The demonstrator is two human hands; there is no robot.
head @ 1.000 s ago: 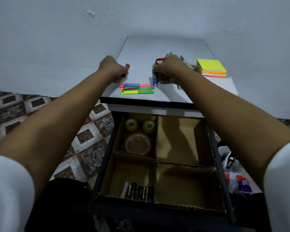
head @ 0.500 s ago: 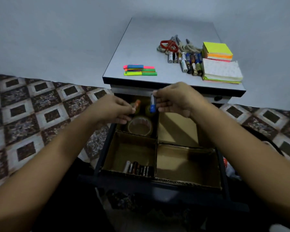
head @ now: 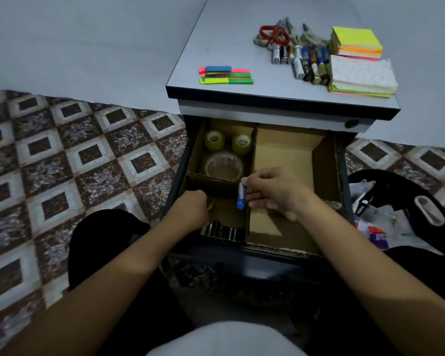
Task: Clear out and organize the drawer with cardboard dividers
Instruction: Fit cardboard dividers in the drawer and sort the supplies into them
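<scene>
Right hand (head: pixel 275 194) pinches blue battery (head: pixel 241 197); left hand (head: pixel 190 209) grips orange-tipped battery (head: pixel 211 207).

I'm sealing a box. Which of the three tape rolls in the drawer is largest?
The clear roll at the front of the back-left compartment; the two yellowish rolls behind it are clearly smaller.

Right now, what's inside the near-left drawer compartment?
A row of batteries lies along its near wall. The left hand reaches in gripping an orange-tipped item, mostly hidden, and covers the floor beneath. The right hand holds a blue-ended battery above the divider.
</scene>
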